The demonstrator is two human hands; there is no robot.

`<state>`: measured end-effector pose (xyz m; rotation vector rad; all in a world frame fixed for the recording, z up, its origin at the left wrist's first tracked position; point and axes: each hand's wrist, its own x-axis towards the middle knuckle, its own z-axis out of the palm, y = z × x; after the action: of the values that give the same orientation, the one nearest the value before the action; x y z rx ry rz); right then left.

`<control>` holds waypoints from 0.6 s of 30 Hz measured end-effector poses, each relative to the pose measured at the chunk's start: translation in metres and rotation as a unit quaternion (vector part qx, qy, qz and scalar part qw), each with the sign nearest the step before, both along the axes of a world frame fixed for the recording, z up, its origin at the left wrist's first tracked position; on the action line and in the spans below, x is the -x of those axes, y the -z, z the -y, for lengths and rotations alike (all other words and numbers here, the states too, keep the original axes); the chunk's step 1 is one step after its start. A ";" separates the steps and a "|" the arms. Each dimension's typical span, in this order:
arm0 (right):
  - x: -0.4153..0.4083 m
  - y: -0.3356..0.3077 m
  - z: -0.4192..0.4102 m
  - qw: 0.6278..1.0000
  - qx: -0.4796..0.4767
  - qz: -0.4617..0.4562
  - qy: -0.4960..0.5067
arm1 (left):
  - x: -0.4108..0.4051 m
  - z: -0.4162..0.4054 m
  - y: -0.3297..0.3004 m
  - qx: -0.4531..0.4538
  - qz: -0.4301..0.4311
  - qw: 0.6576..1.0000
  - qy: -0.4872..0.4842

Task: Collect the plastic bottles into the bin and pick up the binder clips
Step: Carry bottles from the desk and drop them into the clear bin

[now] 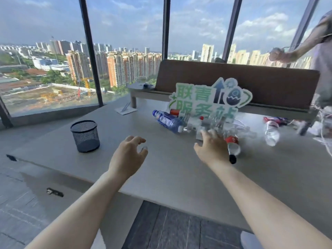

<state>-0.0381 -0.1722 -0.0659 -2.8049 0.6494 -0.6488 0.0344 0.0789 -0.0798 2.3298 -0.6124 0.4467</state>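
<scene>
A black mesh bin (85,136) stands upright on the left of the grey table (179,177). Several plastic bottles lie in a heap at the table's middle: a blue bottle (168,120), a red-labelled bottle (233,146) and a clear bottle (272,133) further right. My right hand (212,147) hovers with fingers spread just left of the red-labelled bottle, at the heap's near edge. My left hand (128,156) floats over the table between bin and heap, fingers loosely curled, holding nothing. Two black binder clips (54,192) (11,157) lie on the floor at the left.
A green and white cut-out sign (210,97) stands behind the bottles. A brown bench back (233,81) runs along the far side, with a sheet of paper and pen (125,109) beside it. Another person's arm (296,51) reaches in at the upper right. Wrappers (274,120) lie at the right.
</scene>
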 end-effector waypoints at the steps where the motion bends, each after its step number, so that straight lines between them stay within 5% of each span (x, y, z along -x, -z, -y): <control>1: 0.000 0.000 0.018 0.999 0.015 -0.010 0.035 | -0.005 0.016 -0.003 -0.004 0.000 1.000 0.007; 11: -0.024 0.028 0.118 0.972 -0.109 -0.134 0.157 | -0.033 0.142 0.009 -0.066 -0.007 0.994 0.081; 18: 0.004 0.014 0.149 0.975 -0.129 -0.077 0.163 | -0.057 0.212 0.008 -0.130 -0.001 0.986 0.106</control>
<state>-0.0420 -0.3212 -0.0804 -2.5435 1.1502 -0.3645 0.0916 -0.1334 -0.0880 2.4707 -0.9567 0.2793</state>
